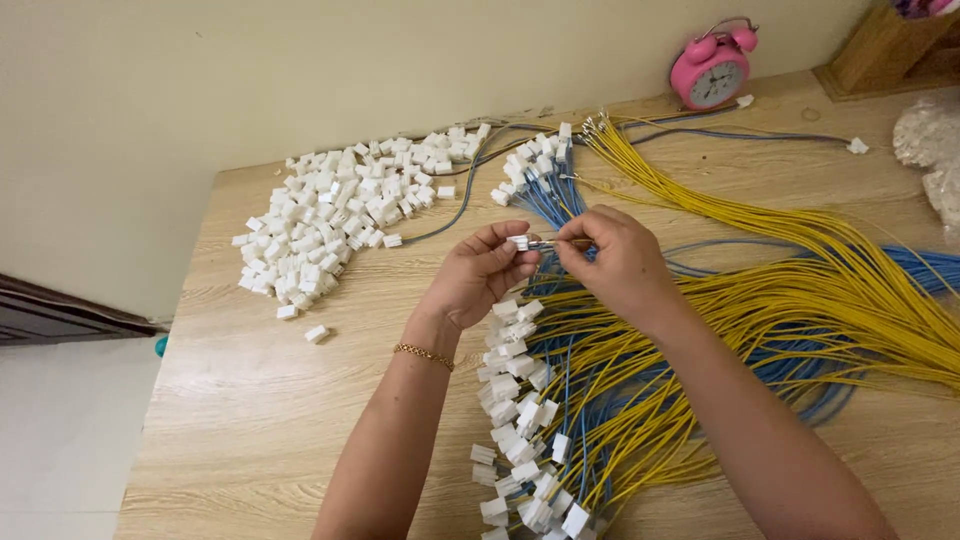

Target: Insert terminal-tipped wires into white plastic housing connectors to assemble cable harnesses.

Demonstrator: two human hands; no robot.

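From the head camera, the left hand [480,272] has its grip pinched together on a small white connector housing [519,242], thumb and forefinger clamped on its sides, with the open face turned toward the other hand. The right hand [622,262] has its grip closed on the metal terminal [548,244] of a wire, fingers bunched just behind the bare tip, which points at the housing and sits just beside it, touching or nearly so; whether it has entered a cavity cannot be told

To do this step well, I judge the terminal should stay in line with the cavity and go in straight, the pinch kept close behind the tip so the thin wire does not buckle, and the housing held firm without fingers covering its opening

Below the grip, on the tabletop [250,420], lies a fan of yellow wires [800,300] and blue wires [790,365] already ending in white housings [515,420]. Beyond the grip sits another small cluster of fitted blue wire ends [535,170]. Up and to the left of the left grip is a heap of loose white housings [335,215]. Far beyond the right grip stands a pink alarm clock [712,68]
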